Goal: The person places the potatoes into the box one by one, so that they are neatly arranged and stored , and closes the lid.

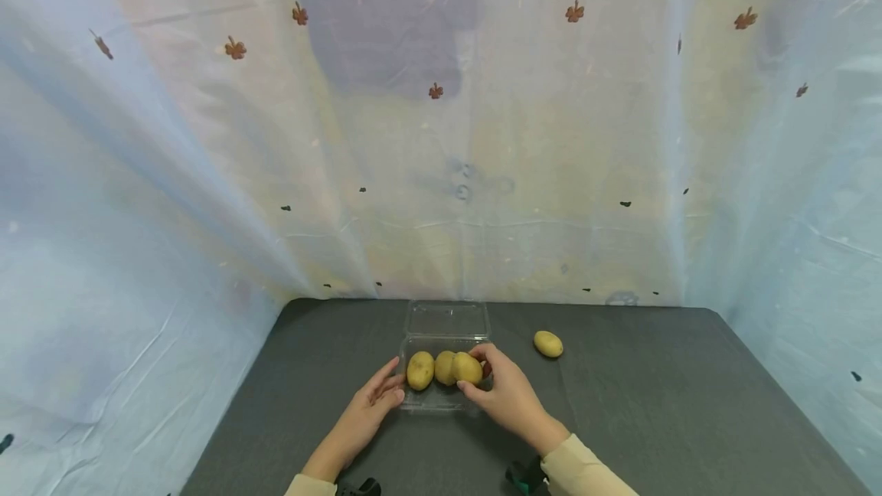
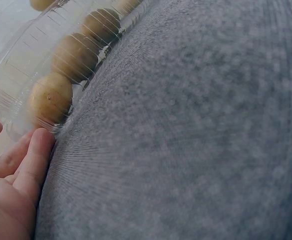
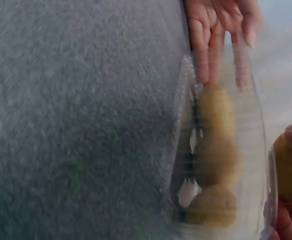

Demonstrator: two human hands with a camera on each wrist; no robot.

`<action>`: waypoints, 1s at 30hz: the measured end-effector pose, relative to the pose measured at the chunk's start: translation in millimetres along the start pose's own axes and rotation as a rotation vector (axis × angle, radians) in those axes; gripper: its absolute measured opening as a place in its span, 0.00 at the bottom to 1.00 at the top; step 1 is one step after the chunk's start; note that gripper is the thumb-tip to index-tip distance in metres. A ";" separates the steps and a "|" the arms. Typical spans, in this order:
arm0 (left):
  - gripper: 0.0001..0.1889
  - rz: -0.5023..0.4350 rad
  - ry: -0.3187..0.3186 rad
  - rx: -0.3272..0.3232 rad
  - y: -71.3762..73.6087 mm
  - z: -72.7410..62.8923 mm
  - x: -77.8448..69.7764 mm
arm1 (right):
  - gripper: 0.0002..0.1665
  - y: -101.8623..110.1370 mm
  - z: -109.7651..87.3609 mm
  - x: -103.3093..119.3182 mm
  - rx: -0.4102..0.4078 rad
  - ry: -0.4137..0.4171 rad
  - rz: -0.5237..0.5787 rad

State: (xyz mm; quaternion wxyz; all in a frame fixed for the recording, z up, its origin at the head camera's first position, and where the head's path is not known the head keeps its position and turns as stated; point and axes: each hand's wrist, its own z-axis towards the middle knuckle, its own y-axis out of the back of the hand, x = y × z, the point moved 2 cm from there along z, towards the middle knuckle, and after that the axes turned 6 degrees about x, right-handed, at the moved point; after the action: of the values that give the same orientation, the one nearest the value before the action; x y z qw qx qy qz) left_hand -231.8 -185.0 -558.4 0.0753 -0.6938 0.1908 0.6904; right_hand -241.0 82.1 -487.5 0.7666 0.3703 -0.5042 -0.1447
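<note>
A clear plastic clamshell box (image 1: 436,407) stands on the table with its lid (image 1: 448,321) folded back. Yellow potatoes lie inside, among them one (image 1: 420,370) at the left end and another (image 1: 444,367) beside it; the right wrist view shows a third potato (image 3: 213,207) through the wall. My right hand (image 1: 511,398) pinches a potato (image 1: 467,368) between thumb and fingers, above the box's right part. At the box's left end, my left hand (image 1: 364,413) touches the wall with extended fingers (image 2: 40,145), holding no potato.
One more potato (image 1: 548,344) lies on the dark grey tabletop (image 1: 641,396), right of the box. A patterned plastic sheet (image 1: 537,136) hangs behind the table and along both sides.
</note>
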 end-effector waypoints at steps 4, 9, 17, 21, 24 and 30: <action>0.33 -0.005 0.003 -0.002 -0.8 -0.4 -1.8 | 0.26 -7.4 3.7 4.3 0.067 0.009 -0.037; 0.33 -0.001 0.001 -0.011 -1.6 -0.8 -3.5 | 0.30 -17.5 9.8 9.1 0.147 0.011 -0.034; 0.33 -0.019 -0.011 0.002 -0.9 -2.1 -4.4 | 0.21 -31.3 20.5 17.1 0.251 0.129 -0.024; 0.33 -0.021 -0.018 0.010 -0.6 -2.4 -2.7 | 0.23 -33.5 24.2 21.4 0.278 0.105 0.009; 0.33 -0.016 -0.016 0.012 0.0 -2.0 -2.0 | 0.25 -33.9 27.4 23.4 0.317 0.054 0.068; 0.32 -0.022 -0.010 0.017 0.4 -1.7 -2.2 | 0.26 -34.8 32.9 22.4 0.362 -0.008 0.130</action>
State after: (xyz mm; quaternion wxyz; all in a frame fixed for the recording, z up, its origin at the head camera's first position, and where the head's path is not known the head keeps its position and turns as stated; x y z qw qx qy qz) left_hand -230.3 -185.7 -556.1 0.0897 -0.6917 0.1884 0.6914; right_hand -254.6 31.1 -490.2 0.6932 0.4682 -0.5480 -0.0035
